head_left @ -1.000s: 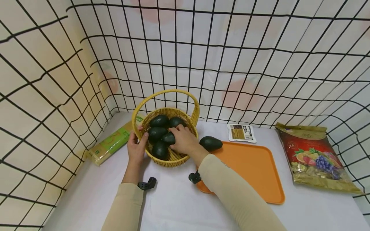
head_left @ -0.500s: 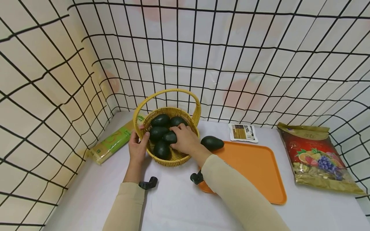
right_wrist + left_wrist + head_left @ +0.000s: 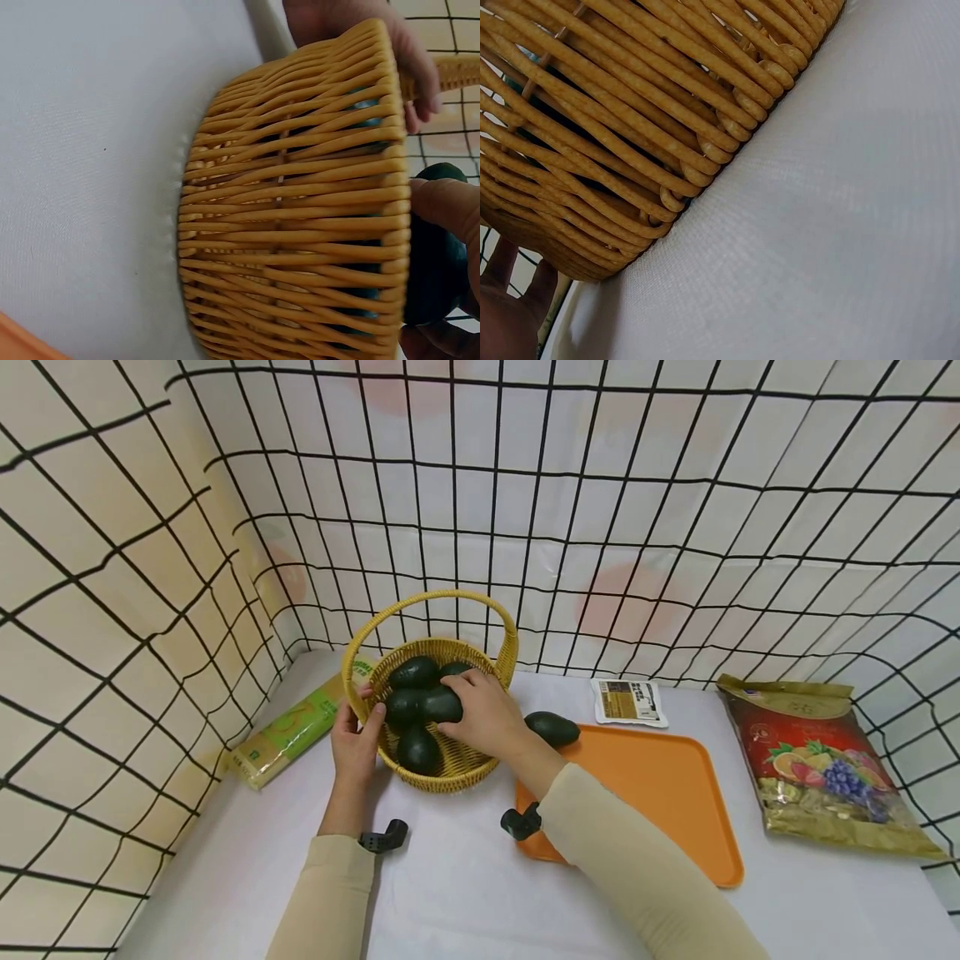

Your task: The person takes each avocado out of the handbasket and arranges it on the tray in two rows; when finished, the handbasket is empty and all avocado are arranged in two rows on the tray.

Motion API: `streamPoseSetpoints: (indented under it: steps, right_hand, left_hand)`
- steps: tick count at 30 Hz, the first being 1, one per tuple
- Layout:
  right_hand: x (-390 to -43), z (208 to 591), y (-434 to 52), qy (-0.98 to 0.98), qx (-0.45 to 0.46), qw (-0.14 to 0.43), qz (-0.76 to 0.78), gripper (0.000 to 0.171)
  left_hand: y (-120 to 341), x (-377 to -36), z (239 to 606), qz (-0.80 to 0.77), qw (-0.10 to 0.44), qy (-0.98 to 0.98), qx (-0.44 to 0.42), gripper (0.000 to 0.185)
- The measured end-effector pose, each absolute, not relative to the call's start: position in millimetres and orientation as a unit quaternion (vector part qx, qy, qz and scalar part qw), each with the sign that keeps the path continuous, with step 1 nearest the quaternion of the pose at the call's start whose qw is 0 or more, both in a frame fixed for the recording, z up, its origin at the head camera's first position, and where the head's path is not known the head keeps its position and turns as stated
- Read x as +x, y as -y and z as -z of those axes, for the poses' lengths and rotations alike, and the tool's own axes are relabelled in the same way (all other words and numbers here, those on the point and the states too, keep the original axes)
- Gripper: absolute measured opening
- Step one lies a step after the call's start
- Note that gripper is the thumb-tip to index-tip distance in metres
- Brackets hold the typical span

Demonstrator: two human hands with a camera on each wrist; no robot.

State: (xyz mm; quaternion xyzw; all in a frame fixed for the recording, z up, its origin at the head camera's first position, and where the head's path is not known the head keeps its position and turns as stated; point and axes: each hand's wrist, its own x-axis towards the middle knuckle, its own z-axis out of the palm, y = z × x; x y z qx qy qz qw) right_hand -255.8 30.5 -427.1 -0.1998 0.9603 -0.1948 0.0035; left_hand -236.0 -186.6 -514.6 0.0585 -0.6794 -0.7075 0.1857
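A yellow woven basket (image 3: 442, 783) with a tall arched handle holds several dark green avocados. My left hand (image 3: 355, 749) grips the basket's left rim, thumb over the edge by the handle's base. Inside the basket's right half, my right hand (image 3: 487, 714) holds an avocado (image 3: 441, 704) between thumb and fingers. In the right wrist view that avocado (image 3: 435, 277) shows above the rim level, thumb on one side and fingers on the other. Another avocado (image 3: 418, 750) lies at the basket's front. One more avocado (image 3: 552, 728) rests outside, at the orange tray's (image 3: 652, 793) back left corner.
Left of the basket lies a long green-yellow packet (image 3: 296, 727). Behind the tray is a small white sachet (image 3: 628, 702). A big red and gold bag (image 3: 825, 768) lies at the right. Black wire mesh (image 3: 562, 539) encloses the back and sides of the white table.
My right hand has shifted slightly up and to the right, raising the avocado it holds off the others. My left hand stays on the basket rim.
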Motion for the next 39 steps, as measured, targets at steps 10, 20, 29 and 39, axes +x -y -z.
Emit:
streamPoseSetpoints:
  steps: [10, 20, 29, 39]
  right_hand:
    - [-237.2, 406.3, -42.0, -0.956, -0.215, -0.017, 0.199, 0.07]
    - [-221.1, 398.4, -61.4, -0.956, -0.209, -0.031, 0.201, 0.07]
    - [-207.0, 396.4, -81.9, -0.953, -0.193, -0.058, 0.227, 0.069]
    - [-198.8, 398.4, -114.4, -0.948, -0.198, -0.09, 0.232, 0.066]
  left_hand:
    - [189.0, -236.4, 517.4, 0.707, 0.185, 0.679, 0.069, 0.041]
    - [188.9, -235.4, 518.3, 0.705, 0.19, 0.68, 0.064, 0.041]
    - [188.2, -236.0, 516.5, 0.706, 0.187, 0.68, 0.063, 0.04]
    - [186.3, -237.4, 516.9, 0.708, 0.188, 0.677, 0.062, 0.04]
